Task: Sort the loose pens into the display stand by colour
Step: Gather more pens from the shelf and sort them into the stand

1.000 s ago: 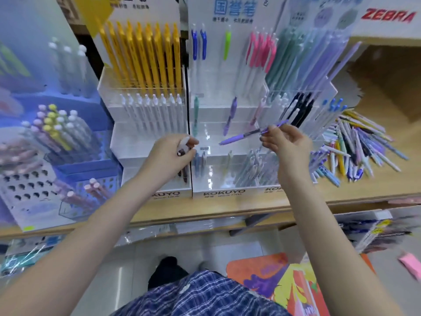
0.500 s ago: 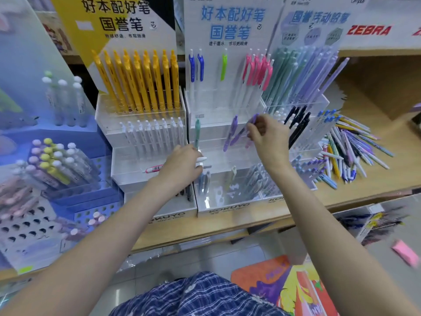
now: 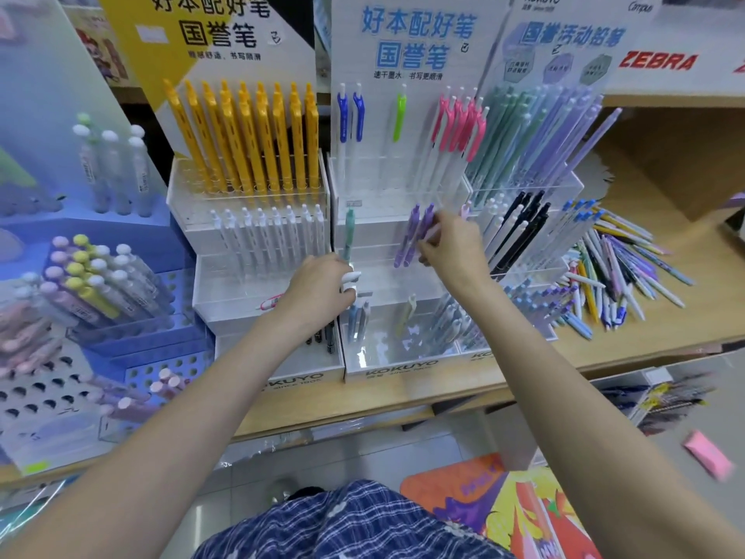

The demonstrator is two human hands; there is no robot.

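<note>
Wooden shelf (image 3: 403,401) boards, smooth and pale brown, hold rows of clear plastic pen stands. Behind them stand shiny paper signs, one yellow and one white with blue writing.

In the middle is the display stand (image 3: 403,357), a see-through box with steps like stairs. Pens stand in it with their tips down and their clips up, leaning back a little. Yellow pens (image 3: 246,139) fill the top row of the stand next door, and white pens (image 3: 266,236) stand below them. Pink pens (image 3: 459,123), two blue pens (image 3: 350,115) and one green pen (image 3: 399,115) stand in the top row of the middle stand.

On the middle step, the right hand (image 3: 453,246) pinches a purple pen (image 3: 425,232) near its top end. That pen is long, thin and smooth. It stands almost straight up, clip end up, right beside another purple pen (image 3: 407,236) in the same row. A teal pen (image 3: 348,232) stands alone farther left.

The left hand (image 3: 318,288) is curled around a white pen (image 3: 351,278); only its rounded end pokes out toward the right.

To the right, loose pens (image 3: 617,272) lie flat on the shelf in a messy pile, pointing many ways. Blue and white checked cloth (image 3: 350,526) shows at the bottom.
</note>
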